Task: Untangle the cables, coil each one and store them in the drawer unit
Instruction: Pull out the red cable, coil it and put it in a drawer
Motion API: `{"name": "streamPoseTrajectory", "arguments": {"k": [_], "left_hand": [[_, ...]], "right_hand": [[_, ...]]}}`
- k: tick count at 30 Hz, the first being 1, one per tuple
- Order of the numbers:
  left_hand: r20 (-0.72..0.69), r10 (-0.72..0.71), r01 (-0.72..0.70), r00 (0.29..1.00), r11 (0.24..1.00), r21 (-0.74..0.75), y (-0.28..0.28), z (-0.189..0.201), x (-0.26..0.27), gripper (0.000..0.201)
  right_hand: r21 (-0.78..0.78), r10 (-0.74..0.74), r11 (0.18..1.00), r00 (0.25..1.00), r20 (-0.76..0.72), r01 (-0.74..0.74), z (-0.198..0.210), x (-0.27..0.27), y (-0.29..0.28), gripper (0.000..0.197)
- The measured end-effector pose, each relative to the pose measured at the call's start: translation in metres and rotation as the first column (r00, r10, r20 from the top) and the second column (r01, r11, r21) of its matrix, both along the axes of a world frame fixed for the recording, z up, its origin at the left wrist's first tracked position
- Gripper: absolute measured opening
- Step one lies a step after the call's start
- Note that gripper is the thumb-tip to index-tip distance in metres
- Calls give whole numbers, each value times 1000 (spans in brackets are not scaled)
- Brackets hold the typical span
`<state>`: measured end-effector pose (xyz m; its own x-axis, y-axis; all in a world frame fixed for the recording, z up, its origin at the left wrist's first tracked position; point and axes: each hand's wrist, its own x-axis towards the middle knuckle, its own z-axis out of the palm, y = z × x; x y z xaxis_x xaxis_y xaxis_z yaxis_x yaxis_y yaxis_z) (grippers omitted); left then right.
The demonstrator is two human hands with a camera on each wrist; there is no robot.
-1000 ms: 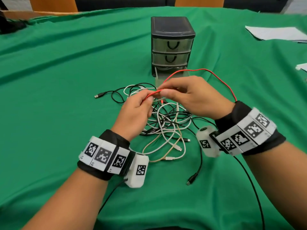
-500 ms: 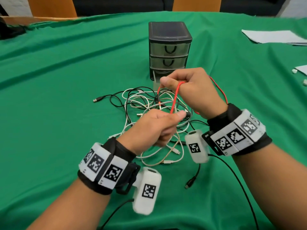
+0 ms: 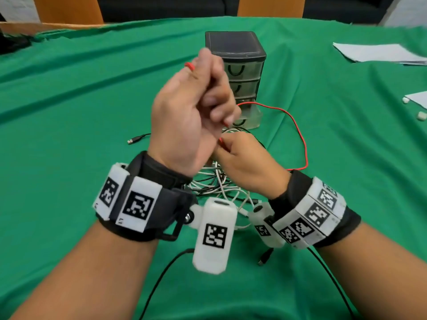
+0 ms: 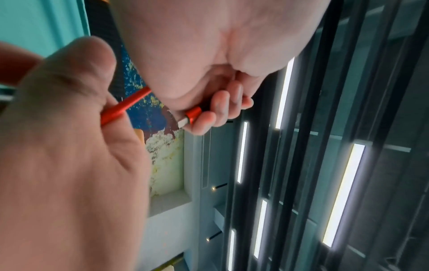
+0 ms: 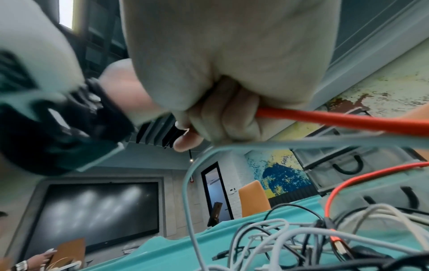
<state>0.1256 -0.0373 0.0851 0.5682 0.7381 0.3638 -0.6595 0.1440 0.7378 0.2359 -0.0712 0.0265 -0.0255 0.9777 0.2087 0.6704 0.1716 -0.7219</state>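
My left hand (image 3: 208, 88) is raised in front of the black three-drawer unit (image 3: 235, 45), its fingers curled round the red cable (image 3: 300, 135); a small red loop sticks out above the knuckles. In the left wrist view the fingers (image 4: 223, 108) clamp the red plug (image 4: 192, 115). Below it, my right hand (image 3: 227, 146) grips the same red cable (image 5: 325, 119) in a fist just over the tangle of white and black cables (image 3: 215, 183). The cable's slack arcs out to the right. Its other red plug (image 5: 336, 242) lies in the tangle. The bottom drawer (image 3: 249, 118) stands pulled out.
Green cloth (image 3: 80, 135) covers the table. A black USB plug (image 3: 131, 141) lies left of the tangle, another black plug (image 3: 263, 258) lies near my right wrist. White papers (image 3: 374, 51) and small white bits (image 3: 420, 115) sit at the far right. Orange chairs (image 3: 67, 8) stand behind.
My left hand has swung up from below to above the right hand with the red cable. The right hand has dropped towards the tangle, and the slack now arcs out to the right.
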Motion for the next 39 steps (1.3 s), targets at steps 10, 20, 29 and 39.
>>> {"name": "streamPoseTrajectory", "arguments": {"k": [10, 20, 29, 39], "left_hand": [[-497, 508, -217, 703, 819, 531, 19, -42, -4, 31], [-716, 405, -38, 569, 882, 470, 11, -59, -13, 72], [-651, 238, -70, 721, 960, 273, 13, -68, -12, 54], [-607, 20, 44, 794, 995, 90, 5, -79, -15, 55]], "right_hand": [[-196, 195, 971, 925, 326, -136, 26, 5, -19, 28], [-41, 229, 973, 938, 260, -226, 50, 20, -17, 16], [12, 153, 987, 973, 173, -158, 41, 29, -8, 18], [59, -11, 998, 1000, 3, 11, 45, 41, -4, 24]]}}
